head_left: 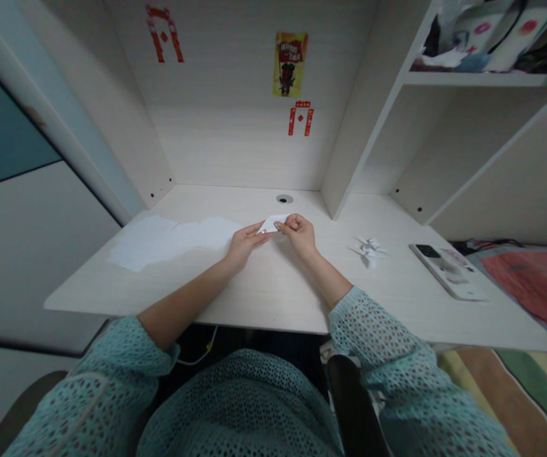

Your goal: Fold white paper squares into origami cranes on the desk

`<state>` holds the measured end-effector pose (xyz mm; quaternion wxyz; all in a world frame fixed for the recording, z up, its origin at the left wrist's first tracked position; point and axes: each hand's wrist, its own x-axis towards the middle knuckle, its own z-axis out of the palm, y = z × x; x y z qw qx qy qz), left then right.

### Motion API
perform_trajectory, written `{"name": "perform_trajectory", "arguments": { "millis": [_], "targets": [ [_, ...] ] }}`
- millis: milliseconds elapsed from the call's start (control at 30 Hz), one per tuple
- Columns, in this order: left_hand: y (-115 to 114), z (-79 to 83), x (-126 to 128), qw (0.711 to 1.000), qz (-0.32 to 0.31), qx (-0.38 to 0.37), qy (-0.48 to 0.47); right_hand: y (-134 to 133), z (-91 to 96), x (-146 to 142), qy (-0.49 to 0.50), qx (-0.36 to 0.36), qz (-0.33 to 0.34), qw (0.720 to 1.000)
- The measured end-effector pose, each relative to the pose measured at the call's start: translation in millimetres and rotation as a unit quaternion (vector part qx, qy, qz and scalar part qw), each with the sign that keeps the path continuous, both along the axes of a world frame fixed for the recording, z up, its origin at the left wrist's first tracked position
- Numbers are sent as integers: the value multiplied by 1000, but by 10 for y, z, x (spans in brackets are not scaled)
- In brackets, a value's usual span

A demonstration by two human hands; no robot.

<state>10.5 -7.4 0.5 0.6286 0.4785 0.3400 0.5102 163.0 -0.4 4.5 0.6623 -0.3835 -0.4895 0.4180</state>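
A small folded piece of white paper is held just above the pale desk, near its middle. My left hand pinches its left end with thumb and fingers closed. My right hand grips its right end, fingers curled. Both forearms reach forward from teal knitted sleeves.
Several loose white sheets lie on the desk to the left of my hands. A folded white paper figure sits to the right, and a phone lies further right. A cable hole is behind my hands. Shelves rise at the right.
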Motion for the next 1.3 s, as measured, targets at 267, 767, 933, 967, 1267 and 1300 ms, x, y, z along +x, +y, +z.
{"name": "perform_trajectory", "arguments": {
  "millis": [267, 767, 933, 967, 1267, 1300],
  "targets": [
    [10, 4, -44, 998, -62, -26, -18, 59, -27, 69, -26, -35, 17, 999],
    [26, -28, -49, 996, -78, -14, -30, 15, -35, 2, 14, -47, 19, 999],
    [45, -41, -70, 994, -107, -18, -32, 46, -47, 39, 18, -56, 18, 998],
    [40, -35, -68, 993, -111, -19, -28, 54, -53, 45, 14, -55, 16, 998],
    [-13, 91, -72, 990, -117, 45, 69, 13, -44, 75, -175, 61, -51, 981],
    [-6, 97, -82, 991, -97, 47, 86, -16, -23, 71, -217, 76, -59, 971]
  ]
}}
